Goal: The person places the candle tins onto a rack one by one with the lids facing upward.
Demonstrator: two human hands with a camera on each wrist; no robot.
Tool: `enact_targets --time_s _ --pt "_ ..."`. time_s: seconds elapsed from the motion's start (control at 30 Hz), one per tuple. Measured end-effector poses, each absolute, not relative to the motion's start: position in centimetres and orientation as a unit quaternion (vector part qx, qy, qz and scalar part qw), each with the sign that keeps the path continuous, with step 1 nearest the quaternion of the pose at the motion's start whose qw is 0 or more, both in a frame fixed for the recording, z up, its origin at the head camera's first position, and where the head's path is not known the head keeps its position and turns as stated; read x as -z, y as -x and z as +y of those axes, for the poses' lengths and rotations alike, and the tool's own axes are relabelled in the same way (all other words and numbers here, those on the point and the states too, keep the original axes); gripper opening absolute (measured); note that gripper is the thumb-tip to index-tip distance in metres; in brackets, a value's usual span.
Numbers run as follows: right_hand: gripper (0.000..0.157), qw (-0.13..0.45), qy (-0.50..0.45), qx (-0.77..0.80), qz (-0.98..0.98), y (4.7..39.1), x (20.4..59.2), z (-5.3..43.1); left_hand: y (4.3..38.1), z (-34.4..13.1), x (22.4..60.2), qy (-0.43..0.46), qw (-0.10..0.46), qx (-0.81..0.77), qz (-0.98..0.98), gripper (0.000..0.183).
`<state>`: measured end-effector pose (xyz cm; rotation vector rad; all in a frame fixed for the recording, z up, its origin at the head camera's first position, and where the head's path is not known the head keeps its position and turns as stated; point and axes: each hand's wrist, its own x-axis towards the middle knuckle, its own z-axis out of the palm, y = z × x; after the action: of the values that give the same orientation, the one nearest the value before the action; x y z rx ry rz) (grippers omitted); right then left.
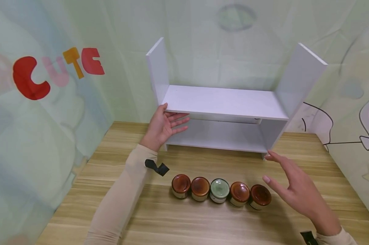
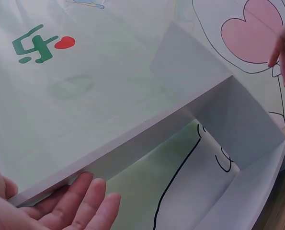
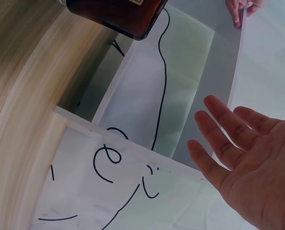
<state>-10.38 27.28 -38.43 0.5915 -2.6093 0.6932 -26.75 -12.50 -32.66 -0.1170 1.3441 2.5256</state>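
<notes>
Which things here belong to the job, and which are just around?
Job:
Shelf, pinched by the left hand
Five jars, probably: lined up in front of the shelf, near the right hand

Just around:
Table, beneath shelf and jars
Backdrop, behind the shelf

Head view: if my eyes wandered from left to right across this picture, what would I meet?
CUTE lettering → first brown-topped jar → second brown-topped jar → green-topped jar → third brown-topped jar → fourth brown-topped jar → the person's right hand.
</notes>
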Motion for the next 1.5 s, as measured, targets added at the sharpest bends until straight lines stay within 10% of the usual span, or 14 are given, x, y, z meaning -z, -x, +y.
enact_targets --time_s 1.5 --pt "0.069 0.131 -0.179 -0.270 -0.937 9.7 40.6 28.2 26.9 -12.8 32.8 0.037 0.141 -0.869 0.472 0.052"
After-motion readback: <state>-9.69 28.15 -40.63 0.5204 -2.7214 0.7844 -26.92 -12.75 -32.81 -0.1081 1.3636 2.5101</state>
